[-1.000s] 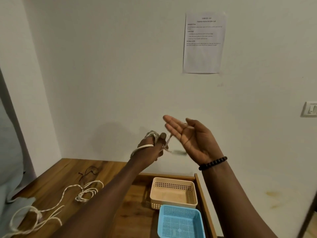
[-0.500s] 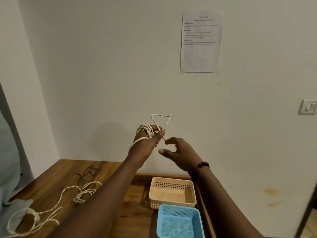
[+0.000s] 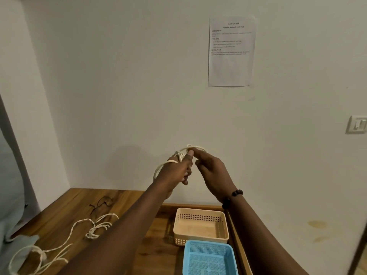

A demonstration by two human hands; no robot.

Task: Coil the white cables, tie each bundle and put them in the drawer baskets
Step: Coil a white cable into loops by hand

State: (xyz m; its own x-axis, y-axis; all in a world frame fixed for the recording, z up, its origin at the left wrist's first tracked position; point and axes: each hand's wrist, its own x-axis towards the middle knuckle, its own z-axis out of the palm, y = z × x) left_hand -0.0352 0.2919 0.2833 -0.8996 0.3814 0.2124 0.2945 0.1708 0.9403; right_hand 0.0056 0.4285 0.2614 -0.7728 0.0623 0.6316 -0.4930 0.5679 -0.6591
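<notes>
Much of the white cable (image 3: 179,155) coiled around the left hand (image 3: 174,171) was hidden behind that hand's own knuckles, so the number of turns could not be counted; only a few strands showed over the fingers and one loop (image 3: 158,169) hung down past the wrist. The left hand gripped this coil, held up in front of the wall, above the beige basket (image 3: 201,225). The right hand (image 3: 213,171), wearing a dark bead bracelet (image 3: 232,197), pinched the cable's free end (image 3: 195,148) at the top of the coil, its fingertips meeting the left thumb; the end's tip was lost behind the fingers. A blue basket (image 3: 210,258) sat just in front of the beige basket, its near edge cut off by the frame, both inside a wooden drawer (image 3: 236,243). To the left of the beige basket, more white cables (image 3: 87,235) lay loose on the counter (image 3: 65,211), partly cut off at the lower left corner. High above the beige basket a printed sheet (image 3: 231,51) was taped to the wall; its small print was mostly too blurred to read, apart from headings resembling "TASK GOAL" and "INITIAL STATE". A light switch (image 3: 357,124) sat at the right edge, cropped.
</notes>
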